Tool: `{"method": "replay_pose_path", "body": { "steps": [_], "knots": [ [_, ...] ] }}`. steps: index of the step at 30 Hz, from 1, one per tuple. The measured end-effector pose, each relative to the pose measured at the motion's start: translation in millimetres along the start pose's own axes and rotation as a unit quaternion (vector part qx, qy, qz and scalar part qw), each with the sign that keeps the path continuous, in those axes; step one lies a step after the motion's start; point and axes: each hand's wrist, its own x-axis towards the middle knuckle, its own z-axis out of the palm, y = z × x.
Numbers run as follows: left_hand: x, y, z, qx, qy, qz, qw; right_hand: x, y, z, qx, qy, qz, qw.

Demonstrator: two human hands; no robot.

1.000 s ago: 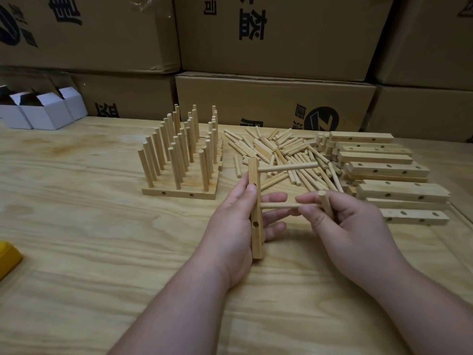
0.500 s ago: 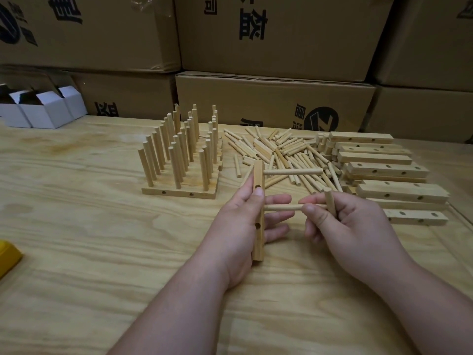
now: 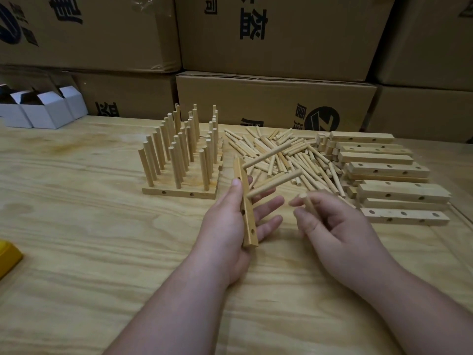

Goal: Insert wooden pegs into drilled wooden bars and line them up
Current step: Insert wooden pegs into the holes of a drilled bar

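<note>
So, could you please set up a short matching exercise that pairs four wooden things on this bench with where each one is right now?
Things:
1. drilled bar with two pegs
2. single loose peg
3. finished peg bars
4. empty drilled bars

Places:
A. stacked at the right of the table
B. lined up left of the peg pile, pegs upright
C. held in the left hand
D. pinched in the right hand

Pairs: 1-C, 2-D, 3-B, 4-A

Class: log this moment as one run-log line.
left hand: holds bar, two pegs in | right hand: holds spare peg | next: third hole
</note>
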Motion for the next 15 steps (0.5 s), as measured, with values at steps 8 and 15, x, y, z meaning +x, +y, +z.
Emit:
{"method": "replay_pose_path", "body": {
  "steps": [8, 15],
  "knots": [
    [1.5, 0.4, -0.8, -0.009, 0.012, 0.006, 1.0, -4.3, 0.0, 5.3, -0.004, -0.129, 0.023, 0.991],
    [2.1, -0.1, -2.7, -0.023, 0.01, 0.009, 1.0, -4.8, -0.1, 4.4, -0.043, -0.118, -0.039, 0.991]
  ]
}}
